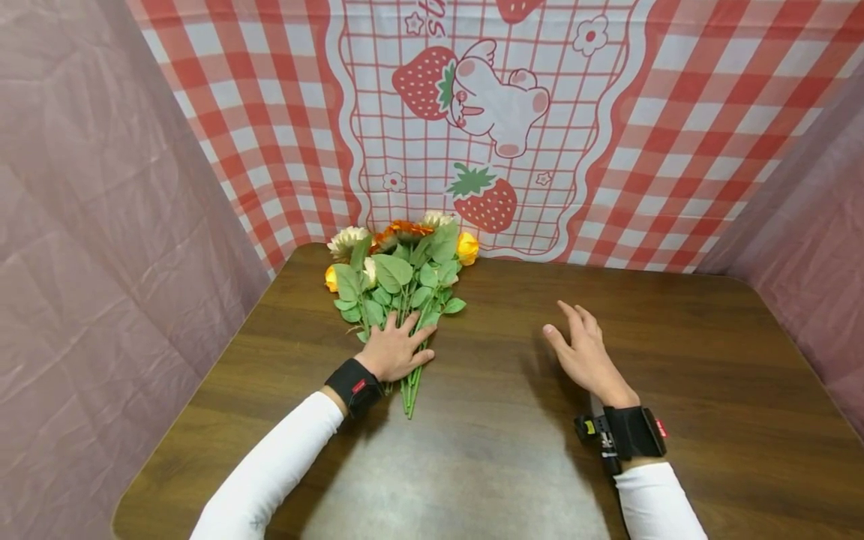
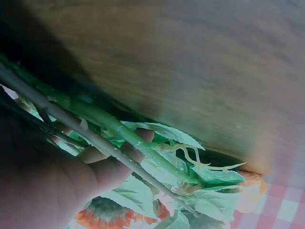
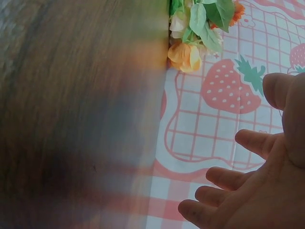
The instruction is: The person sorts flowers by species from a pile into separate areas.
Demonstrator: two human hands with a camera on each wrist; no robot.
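A bunch of flowers with green leaves [image 1: 394, 274] lies on the left part of the table, blooms toward the back. An orange flower [image 1: 412, 227], a cream flower [image 1: 347, 241] and a yellow flower [image 1: 467, 248] show at its far end. Over the green stems [image 1: 410, 396] rests my left hand [image 1: 394, 354], fingers spread and palm down. The left wrist view has the stems [image 2: 107, 119] crossing close by the fingers. My right hand [image 1: 586, 361] hovers above the table to the right, holding nothing, its fingers loosely extended.
The brown wooden table [image 1: 499, 450] has rounded corners. Behind it hangs a red-and-white checked cloth [image 1: 695, 135] printed with strawberries, close to the blooms. Pinkish curtains [image 1: 101, 187] stand at both sides. Black bands [image 1: 634, 433] with cameras circle the wrists.
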